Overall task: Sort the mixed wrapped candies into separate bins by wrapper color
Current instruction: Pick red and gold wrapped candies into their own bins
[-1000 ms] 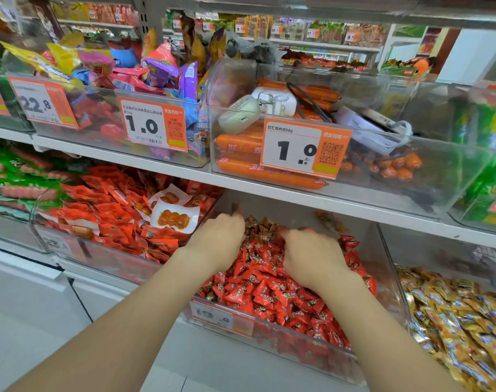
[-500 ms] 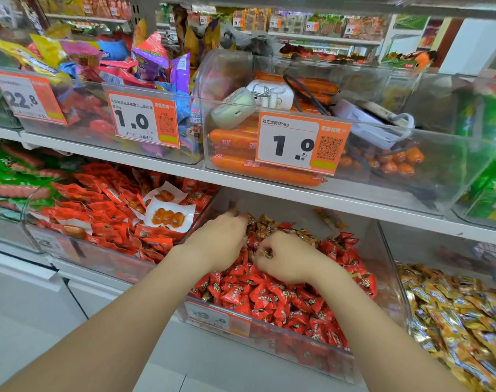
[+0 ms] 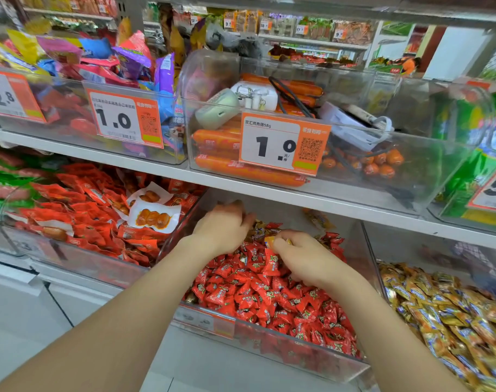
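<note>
Two bare hands work the back of a clear red-candy bin (image 3: 269, 345) in a shop, where gold-wrapped strays (image 3: 256, 226) lie on the red candies (image 3: 269, 301). The right hand (image 3: 303, 258) has its grip closed to a pinch on one gold-wrapped candy (image 3: 270, 240), just above the red pile. The left hand (image 3: 224, 224), beside it at the bin's back left, curls its fingers down into the heap, and whether its grip holds anything cannot be told. The gold-candy bin (image 3: 439, 306) stands directly right of the red-candy bin, side by side with it.

Likely trouble: a fingertip pinch on a slick wrapper could let the piece fall back among the reds and get lost. A hand dragged across the heaped pile could push red candies over the bin's low front lip. A red piece scooped up with the gold would land in the wrong bin.

Above the red-candy bin an orange-and-white price tag (image 3: 283, 142) reads "双汇鸡肉肠58g" and "1.0", fronting orange sausages (image 3: 249, 171). Up and left of the bin a second tag (image 3: 122, 120) shows "1.0"; farther left a third tag (image 3: 6, 94) shows "22.8". The bin's own front label (image 3: 204, 321) is too blurred to read.
</note>
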Demonstrator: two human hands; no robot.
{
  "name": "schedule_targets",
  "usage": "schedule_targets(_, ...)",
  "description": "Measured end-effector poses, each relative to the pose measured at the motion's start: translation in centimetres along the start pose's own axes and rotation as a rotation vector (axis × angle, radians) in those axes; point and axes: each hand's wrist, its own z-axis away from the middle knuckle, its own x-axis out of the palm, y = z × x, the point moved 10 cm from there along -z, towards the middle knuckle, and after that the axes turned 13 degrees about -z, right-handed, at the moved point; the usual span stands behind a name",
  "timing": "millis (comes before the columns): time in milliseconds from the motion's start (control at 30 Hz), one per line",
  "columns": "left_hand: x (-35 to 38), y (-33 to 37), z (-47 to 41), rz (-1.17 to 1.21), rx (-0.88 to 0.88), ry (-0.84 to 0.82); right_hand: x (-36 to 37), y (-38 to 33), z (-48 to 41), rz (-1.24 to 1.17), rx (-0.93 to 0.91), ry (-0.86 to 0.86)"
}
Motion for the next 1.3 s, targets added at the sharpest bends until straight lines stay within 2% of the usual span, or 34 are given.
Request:
schedule_targets(167,1.4,0.9,-1.6,-0.005,0.052,-0.015,-0.4,0.7,0.8,-0.058,0.101,-0.021)
schedule_targets(300,2.5,1.1,-2.9,-0.091,0.056,-0.056,-1.6,0.9,1.2,-0.106,0.138,0.034)
schedule_targets(467,6.3,1.3,-3.0,-0.273,0.148,-0.349,-2.5,0.3,1.1,0.230,0.010,0.111)
schedule_targets(533,6.7,1.5,-2.9,-0.301,0.166,-0.391,-2.7,0.6,1.2,0.257,0.013,0.125)
schedule_targets(700,7.3,1.3,-3.4,-0.445,0.158,-0.338,-3.0,0.5,1.8,0.165,-0.022,0.124)
schedule_targets(800,7.3,1.4,-3.3,-0.418,0.192,-0.292,-3.4,0.2,2.2,0.143,-0.055,0.164)
schedule_targets(933,5.3,1.4,-2.7,-0.243,0.171,-0.246,-4.3,-0.1,2.9,0.107,-0.075,0.218)
schedule_targets(1033,1.4,1.8,-1.9,-0.058,0.127,-0.078,-4.8,-0.1,3.0,0.029,-0.057,0.241)
schedule_targets(1100,-1.1,2.0,-0.5,0.150,0.055,-0.008,-4.7,0.1,3.1,-0.043,-0.027,0.220)
schedule_targets(1167,-1.7,2.1,1.4,0.432,-0.048,-0.054,-4.4,0.1,3.5,-0.109,-0.015,0.169)
schedule_targets(1300,-0.3,4.0,6.2,0.966,-0.166,-0.287,-4.9,-0.9,5.9,-0.231,-0.021,0.131)
